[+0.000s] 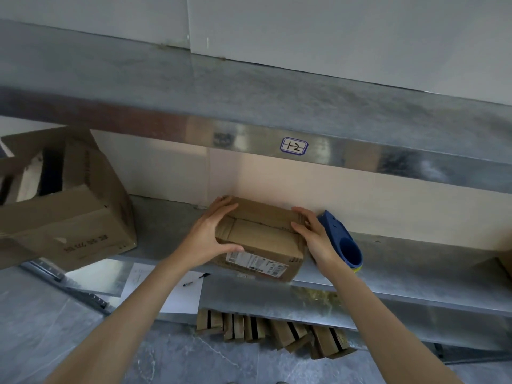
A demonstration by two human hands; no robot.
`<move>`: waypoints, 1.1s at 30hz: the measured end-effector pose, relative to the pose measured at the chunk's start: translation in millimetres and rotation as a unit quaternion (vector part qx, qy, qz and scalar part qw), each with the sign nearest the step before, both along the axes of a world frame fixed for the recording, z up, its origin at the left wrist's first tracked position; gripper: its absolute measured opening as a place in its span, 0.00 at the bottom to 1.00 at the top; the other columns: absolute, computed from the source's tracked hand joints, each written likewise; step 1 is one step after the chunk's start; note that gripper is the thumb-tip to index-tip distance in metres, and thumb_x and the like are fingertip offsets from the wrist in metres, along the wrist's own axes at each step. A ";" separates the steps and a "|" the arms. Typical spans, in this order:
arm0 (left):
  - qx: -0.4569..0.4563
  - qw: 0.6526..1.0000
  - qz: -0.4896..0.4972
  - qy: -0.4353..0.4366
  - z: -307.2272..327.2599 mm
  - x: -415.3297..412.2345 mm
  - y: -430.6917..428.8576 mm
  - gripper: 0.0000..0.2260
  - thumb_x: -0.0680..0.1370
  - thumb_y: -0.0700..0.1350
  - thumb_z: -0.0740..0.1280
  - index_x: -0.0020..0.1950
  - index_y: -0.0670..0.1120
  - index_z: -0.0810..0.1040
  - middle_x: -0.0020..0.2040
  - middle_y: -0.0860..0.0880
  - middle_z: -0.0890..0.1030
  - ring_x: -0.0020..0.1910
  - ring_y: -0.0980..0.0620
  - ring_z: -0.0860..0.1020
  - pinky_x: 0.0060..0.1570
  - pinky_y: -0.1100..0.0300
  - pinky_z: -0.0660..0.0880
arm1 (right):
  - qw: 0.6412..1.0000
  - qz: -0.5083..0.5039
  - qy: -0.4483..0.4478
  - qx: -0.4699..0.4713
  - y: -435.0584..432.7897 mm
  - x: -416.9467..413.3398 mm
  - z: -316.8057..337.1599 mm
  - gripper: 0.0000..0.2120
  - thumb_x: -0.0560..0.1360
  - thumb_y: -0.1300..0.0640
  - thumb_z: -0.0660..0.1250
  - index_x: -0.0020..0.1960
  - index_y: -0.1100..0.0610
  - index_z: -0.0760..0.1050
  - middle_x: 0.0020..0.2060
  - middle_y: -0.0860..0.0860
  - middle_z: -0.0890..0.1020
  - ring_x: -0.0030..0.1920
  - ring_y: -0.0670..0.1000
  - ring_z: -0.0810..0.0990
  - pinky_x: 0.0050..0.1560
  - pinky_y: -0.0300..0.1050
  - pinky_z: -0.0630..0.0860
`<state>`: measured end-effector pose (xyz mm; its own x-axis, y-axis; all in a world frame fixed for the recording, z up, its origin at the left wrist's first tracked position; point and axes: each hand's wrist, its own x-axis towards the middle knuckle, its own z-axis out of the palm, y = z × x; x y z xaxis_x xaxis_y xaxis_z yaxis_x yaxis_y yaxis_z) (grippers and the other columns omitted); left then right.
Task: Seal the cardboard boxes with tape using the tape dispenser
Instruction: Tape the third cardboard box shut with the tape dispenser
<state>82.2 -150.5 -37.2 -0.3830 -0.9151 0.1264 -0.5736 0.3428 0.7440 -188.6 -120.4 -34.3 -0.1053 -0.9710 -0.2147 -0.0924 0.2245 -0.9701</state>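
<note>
A small brown cardboard box (263, 239) with a white shipping label on its near side sits at the front edge of a metal shelf (415, 261). My left hand (213, 234) grips its left end, thumb on the near side, fingers over the top. My right hand (315, 236) presses against its right end. A blue tape dispenser (343, 242) with a yellow-green edge lies on the shelf just right of my right hand, behind it. Neither hand touches the dispenser.
A large open cardboard box (69, 206) stands at the shelf's left. A sheet of paper (182, 295) with a pen (196, 279) lies on a lower surface. Several flattened boxes (271, 331) stand on the floor below. An upper shelf with a label "1-2" (293, 146) overhangs.
</note>
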 end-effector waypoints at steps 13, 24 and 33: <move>-0.099 0.986 0.133 0.014 -10.3 18.5 2.2 0.27 0.68 0.51 0.80 0.64 0.50 0.75 0.68 0.52 0.72 0.62 0.57 0.70 0.59 0.57 0.71 | 0.969 0.123 0.213 0.004 -3.5 3.2 16.4 0.16 0.78 0.53 0.68 0.59 0.41 0.64 0.57 0.44 0.75 0.57 0.50 0.78 0.61 0.54 0.74; -0.068 0.984 0.166 0.021 0.4 4.7 16.2 0.24 0.72 0.45 0.76 0.67 0.44 0.76 0.67 0.47 0.70 0.63 0.57 0.69 0.64 0.67 0.63 | 0.927 0.191 0.301 -0.118 -4.9 6.9 17.9 0.21 0.78 0.62 0.66 0.68 0.46 0.71 0.68 0.44 0.68 0.68 0.46 0.68 0.66 0.41 0.67; -0.031 0.975 0.194 -0.103 16.8 -13.4 37.8 0.31 0.75 0.61 0.64 0.74 0.46 0.69 0.74 0.48 0.67 0.66 0.45 0.73 0.62 0.49 0.74 | 0.847 0.279 0.427 -0.152 -8.0 1.2 23.9 0.21 0.83 0.44 0.57 0.74 0.46 0.67 0.76 0.44 0.60 0.74 0.47 0.60 0.71 0.50 0.65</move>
<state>68.8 -112.6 -20.4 -0.0318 -0.9891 0.1435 -0.8049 0.1105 0.5831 -187.5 -128.4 -10.3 0.3982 -0.9170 -0.0224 -0.7978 -0.3342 -0.5018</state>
